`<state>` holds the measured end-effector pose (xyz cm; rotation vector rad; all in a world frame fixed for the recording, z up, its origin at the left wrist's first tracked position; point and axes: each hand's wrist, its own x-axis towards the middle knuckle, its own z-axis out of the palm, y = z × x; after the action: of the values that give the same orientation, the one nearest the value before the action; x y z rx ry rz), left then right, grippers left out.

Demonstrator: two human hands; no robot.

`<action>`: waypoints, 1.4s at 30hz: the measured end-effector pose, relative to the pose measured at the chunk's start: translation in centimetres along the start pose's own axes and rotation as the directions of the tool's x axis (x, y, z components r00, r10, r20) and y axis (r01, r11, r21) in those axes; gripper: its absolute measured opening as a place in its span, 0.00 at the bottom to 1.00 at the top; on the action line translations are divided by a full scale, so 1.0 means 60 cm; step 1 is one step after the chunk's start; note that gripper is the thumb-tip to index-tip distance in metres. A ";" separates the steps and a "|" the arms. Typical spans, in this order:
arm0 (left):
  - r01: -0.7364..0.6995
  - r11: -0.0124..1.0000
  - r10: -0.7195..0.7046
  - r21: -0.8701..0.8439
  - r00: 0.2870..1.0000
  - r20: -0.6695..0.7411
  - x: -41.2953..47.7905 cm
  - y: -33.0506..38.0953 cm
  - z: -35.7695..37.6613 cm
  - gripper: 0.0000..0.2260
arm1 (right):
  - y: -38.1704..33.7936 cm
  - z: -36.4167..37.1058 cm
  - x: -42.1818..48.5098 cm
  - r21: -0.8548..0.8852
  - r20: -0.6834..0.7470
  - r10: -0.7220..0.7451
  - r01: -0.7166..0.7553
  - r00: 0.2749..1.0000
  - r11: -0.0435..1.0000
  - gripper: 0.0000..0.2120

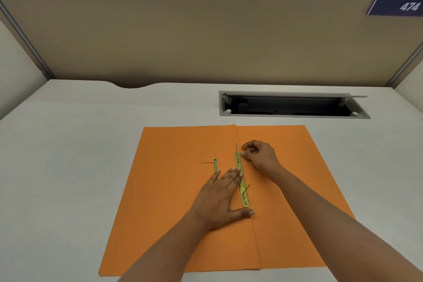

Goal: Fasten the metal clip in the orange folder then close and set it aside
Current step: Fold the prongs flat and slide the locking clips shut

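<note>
The folder [286, 213] is lying open mid-worktop [68, 144], clip [242, 184] unfastened: left hand [219, 199] pressing flat, fingers spread; right hand [258, 155] pinching its far prong. Closing remains.

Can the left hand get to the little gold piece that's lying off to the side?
Probably yes. The left hand lies flat on the open orange folder, and its fingertips already cover the near end of the small gold strip. Nothing lies in between.
</note>
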<state>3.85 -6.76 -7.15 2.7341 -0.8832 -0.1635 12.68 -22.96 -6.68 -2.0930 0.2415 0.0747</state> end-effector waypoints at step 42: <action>0.027 0.991 -0.056 0.134 0.973 0.224 -0.004 0.008 -0.021 0.54 | 0.040 0.005 -0.231 -0.360 -0.029 -0.299 0.270 0.954 0.893 0.10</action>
<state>3.63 -6.73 -5.79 2.8985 -0.9249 -0.4512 -1.38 -21.94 -6.74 -2.4716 -0.0380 -0.1586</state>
